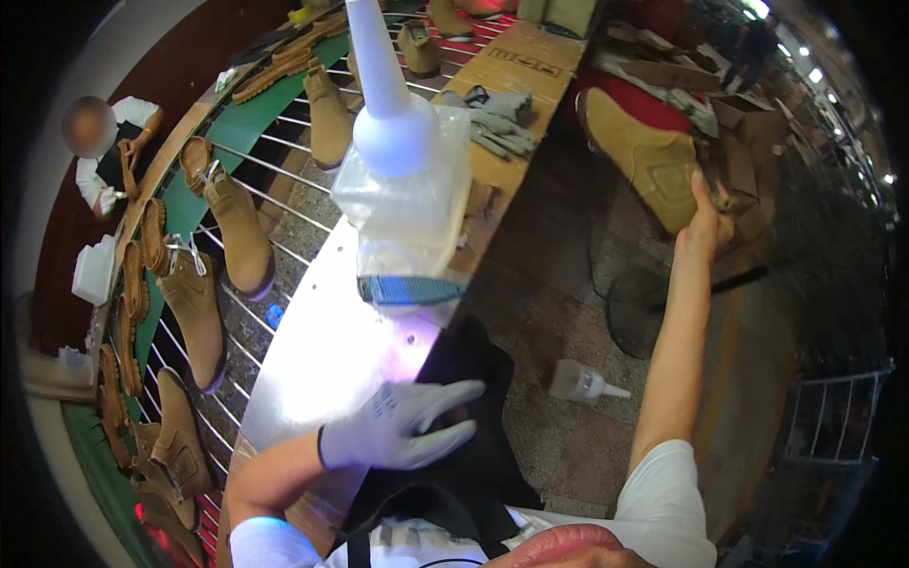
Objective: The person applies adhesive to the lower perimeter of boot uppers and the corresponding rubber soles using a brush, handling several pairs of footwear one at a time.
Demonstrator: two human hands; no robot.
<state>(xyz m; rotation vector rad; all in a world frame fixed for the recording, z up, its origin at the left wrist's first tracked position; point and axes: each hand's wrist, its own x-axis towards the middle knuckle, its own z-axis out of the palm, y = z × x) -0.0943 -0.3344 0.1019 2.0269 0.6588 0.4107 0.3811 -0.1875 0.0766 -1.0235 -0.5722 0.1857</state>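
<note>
My right hand, bare and held out to the right, grips a tan ankle boot by its upper opening, toe pointing up and away. Under the bright lamp light, my left hand wears a pale glove. Its fingers are spread over the near edge of the white bench, with nothing between them. Farther along the bench stands a clear squeeze bottle with a tall white nozzle. Just before it lies a brush with blue bristles.
Tan boots stand on a metal-rod rack at left, beside brown soles on a green strip. A co-worker is beyond. Grey gloves lie on cardboard. Another bottle lies on the floor near a dark stool.
</note>
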